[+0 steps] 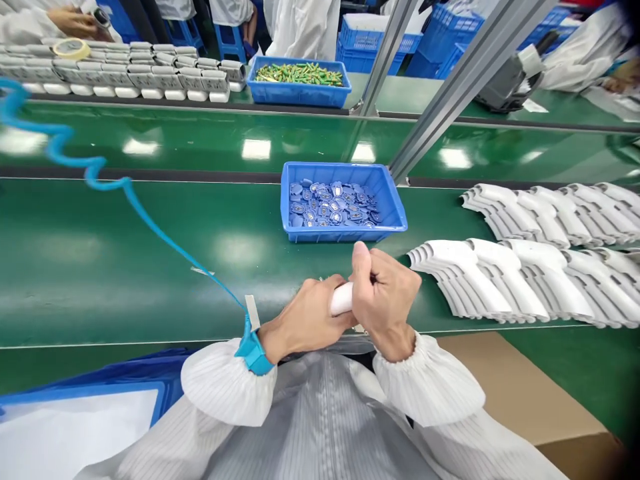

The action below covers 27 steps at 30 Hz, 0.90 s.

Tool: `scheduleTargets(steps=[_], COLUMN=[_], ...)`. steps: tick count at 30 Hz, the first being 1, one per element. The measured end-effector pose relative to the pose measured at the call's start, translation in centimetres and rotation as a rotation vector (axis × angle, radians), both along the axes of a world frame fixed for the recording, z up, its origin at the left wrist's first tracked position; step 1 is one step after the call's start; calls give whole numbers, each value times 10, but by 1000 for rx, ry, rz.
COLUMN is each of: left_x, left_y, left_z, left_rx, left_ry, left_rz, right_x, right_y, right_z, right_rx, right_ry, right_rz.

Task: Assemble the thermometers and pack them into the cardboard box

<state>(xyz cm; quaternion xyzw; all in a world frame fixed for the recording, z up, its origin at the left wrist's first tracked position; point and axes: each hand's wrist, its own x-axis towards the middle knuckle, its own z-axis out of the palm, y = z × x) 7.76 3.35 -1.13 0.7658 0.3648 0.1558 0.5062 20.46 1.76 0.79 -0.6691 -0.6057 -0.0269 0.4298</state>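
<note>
Both my hands meet around a white plastic piece (342, 299) near the front edge of the green bench. My left hand (313, 317) wraps the piece from the left, with a blue strap (254, 348) on its wrist. My right hand (384, 293) is closed on its right end, thumb pointing up. Most of the piece is hidden by my fingers. Just beyond my hands sits a blue bin (345, 233) of small blue parts (333, 203). Stacked white curved shells (515, 273) lie in rows to the right of my right hand.
A coiled blue cord (155, 227) runs from my wrist strap to the far left. A slanted metal post (450, 87) rises behind the bin. Farther back are a blue tray (300, 97) of green-yellow parts, rows of grey-white units (145, 77) and people. A cardboard box (525, 380) stands below right.
</note>
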Motion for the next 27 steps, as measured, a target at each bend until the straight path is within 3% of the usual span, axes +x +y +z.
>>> scheduleTargets(steps=[3, 6, 9, 13, 16, 18, 21, 24, 27], left_x=[-2, 3, 8, -6, -38, -62, -86, -87, -74], left_y=[-4, -11, -16, -11, -4, 0, 8, 13, 15], left_z=[-3, -14, -20, -5, 15, 24, 26, 19, 14], left_rx=[-28, 118, 204, 34, -4, 31, 174, 335, 515], left_ry=[-2, 84, 158, 68, 122, 171, 224, 353, 583], left_rz=[35, 30, 89, 166, 287, 385, 474, 451, 313], right_x=[3, 2, -2, -1, 16, 32, 51, 55, 52], right_y=[-2, -2, 0, 12, 40, 68, 113, 147, 162], right_z=[0, -6, -12, 2, 23, 30, 25, 12, 4], right_rx=[-60, -99, -103, -336, -421, -431, -631, -816, -856], right_ry=[-2, -56, -106, -28, 70, -31, -282, -409, -426], right_rz=[24, 54, -10, 88, 210, 227, 290, 361, 363])
